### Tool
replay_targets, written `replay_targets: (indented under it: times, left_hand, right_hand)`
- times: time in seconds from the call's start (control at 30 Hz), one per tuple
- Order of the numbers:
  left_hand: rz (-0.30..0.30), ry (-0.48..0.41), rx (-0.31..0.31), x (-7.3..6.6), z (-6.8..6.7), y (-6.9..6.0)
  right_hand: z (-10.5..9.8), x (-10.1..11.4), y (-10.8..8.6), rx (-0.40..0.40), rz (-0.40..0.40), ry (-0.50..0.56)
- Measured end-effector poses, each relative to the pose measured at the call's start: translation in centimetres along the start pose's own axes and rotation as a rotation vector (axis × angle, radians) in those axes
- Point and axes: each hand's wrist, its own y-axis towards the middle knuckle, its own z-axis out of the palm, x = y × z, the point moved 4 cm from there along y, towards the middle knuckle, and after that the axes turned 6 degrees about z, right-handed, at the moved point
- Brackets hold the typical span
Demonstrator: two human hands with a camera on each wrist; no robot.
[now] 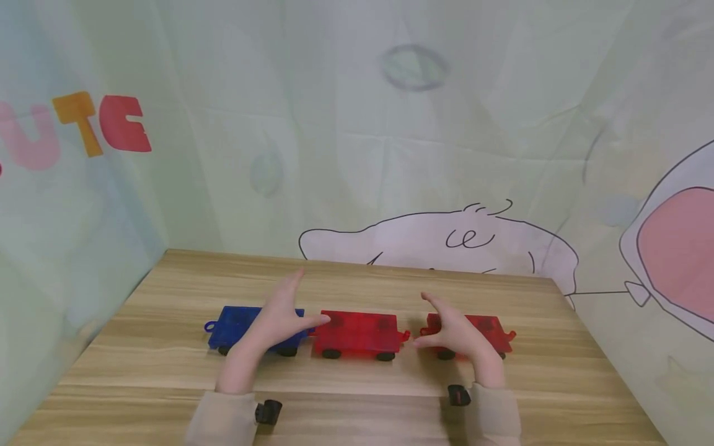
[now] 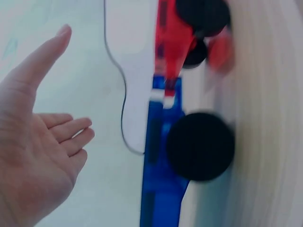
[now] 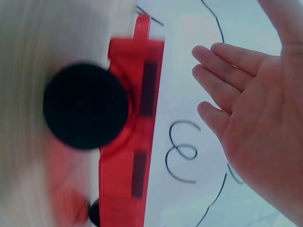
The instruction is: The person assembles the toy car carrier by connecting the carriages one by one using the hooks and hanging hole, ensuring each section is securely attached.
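Three toy train cars with black wheels stand in a row on the wooden table. At the left is a translucent blue car [image 1: 234, 327]; its right end meets the hook end of a red car [image 1: 359, 334] in the middle. A second red car [image 1: 491, 331] stands at the right, with a gap between it and the middle one. My left hand [image 1: 281, 319] hovers over the blue car, thumb and fingers spread, holding nothing. Over the left part of the right red car is my right hand [image 1: 454, 331], its fingers apart and gripping nothing. Both palms show in the wrist views.
The wooden table [image 1: 357, 409] ends at a pale printed cloth [image 1: 346, 124] hanging behind and at both sides. Black wrist cameras sit at each sleeve, the left camera [image 1: 269, 412] and the right camera [image 1: 459, 395].
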Motion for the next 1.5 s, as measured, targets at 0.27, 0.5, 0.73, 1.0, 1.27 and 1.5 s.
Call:
replay_targets:
  times: [0.27,0.5,0.73,1.0,1.27,1.5]
  left_hand:
    - [-0.030,-0.046,-0.005,-0.5,2.4,0.6]
    - [-0.008,-0.080,0.069,-0.7,4.2,0.8]
    - [-0.024,-0.062,0.127,-1.3,5.5,0.6]
    - [-0.007,-0.049,0.203,-0.9,6.5,0.6]
    - [0.006,-0.042,0.211,-0.9,6.8,0.6]
    - [0.009,-0.059,0.222,-1.2,6.8,0.5]
  right_hand:
    - [-1.6,-1.4,-0.8,-0.050,0.024,0.018]
    - [-2.9,-3.7,-1.5,-0.087,0.031,-0.001]
    - [-3.6,-6.3,-2.4,-0.082,-0.009,0.014]
    - [-3.6,-7.2,-2.5,-0.046,0.002,0.000]
    - [-2.9,-7.2,-2.0,-0.017,0.042,-0.017]
    - [-2.8,-7.1,-2.0,-0.008,0.054,-0.027]
